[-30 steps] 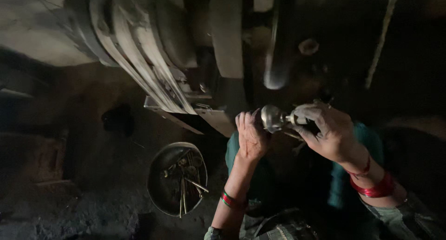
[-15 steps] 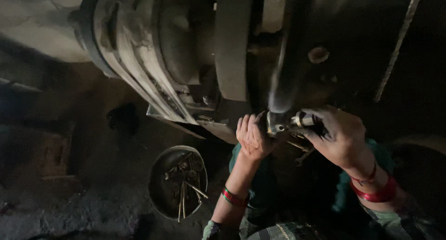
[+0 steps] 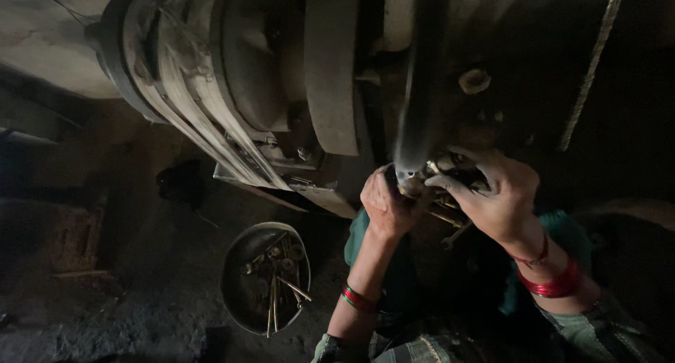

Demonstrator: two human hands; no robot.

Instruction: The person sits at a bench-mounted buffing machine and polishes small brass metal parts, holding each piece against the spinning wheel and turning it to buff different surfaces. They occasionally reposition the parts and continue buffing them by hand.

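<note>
Hands [image 3: 450, 198] crowded under machine [image 3: 281, 89]; floor-side open

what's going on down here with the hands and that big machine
A person is working with both hands at the underside of a large, dusty machine. The left hand and right hand meet around a small metal fitting there. A round pan of long bolts sits on the dirt floor nearby.

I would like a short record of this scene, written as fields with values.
setting: dim workshop, dirt floor
left hand: gripping a small metal part under the machine
right hand: fingers on the same part
machine: large belted wheel above the hands
round pan: on the floor at left of the left arm, holds long bolts
wrists: red bangles
</note>
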